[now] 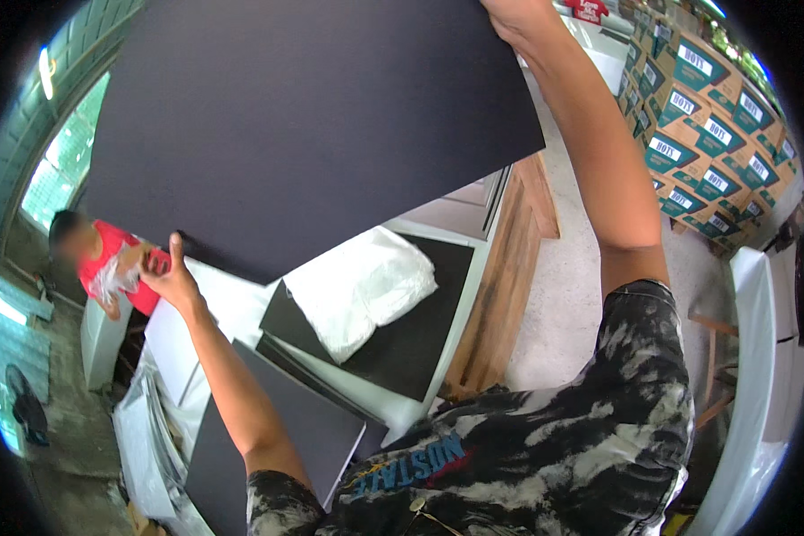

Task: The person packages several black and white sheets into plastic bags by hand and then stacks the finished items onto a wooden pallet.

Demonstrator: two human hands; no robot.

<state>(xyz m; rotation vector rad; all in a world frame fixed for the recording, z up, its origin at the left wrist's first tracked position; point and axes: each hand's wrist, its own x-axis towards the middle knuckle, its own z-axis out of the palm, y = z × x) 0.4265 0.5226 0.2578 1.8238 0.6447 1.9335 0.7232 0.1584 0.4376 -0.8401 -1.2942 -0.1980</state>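
Note:
A large black sheet (pixel 313 116) is raised in front of me, tilted, and fills the upper middle of the head view. My left hand (pixel 174 277) is at its lower left edge, thumb up against the edge and fingers curled beside it. At the sheet's upper right edge is my right hand (pixel 514 18), closed on it and partly cut off by the frame. Beneath the sheet, a crumpled white plastic bag (pixel 362 286) lies on a black board (pixel 420 357). Another dark board (pixel 268 420) lies nearer my body, by my left forearm.
Stacked brown and green cartons (pixel 715 134) stand at the far right. A wooden table edge (pixel 487 304) runs beside the boards. At left a person in a red shirt (pixel 121 255) handles clear plastic. White wrapped sheets (pixel 143 429) lean below, and a white panel (pixel 746 384) stands at right.

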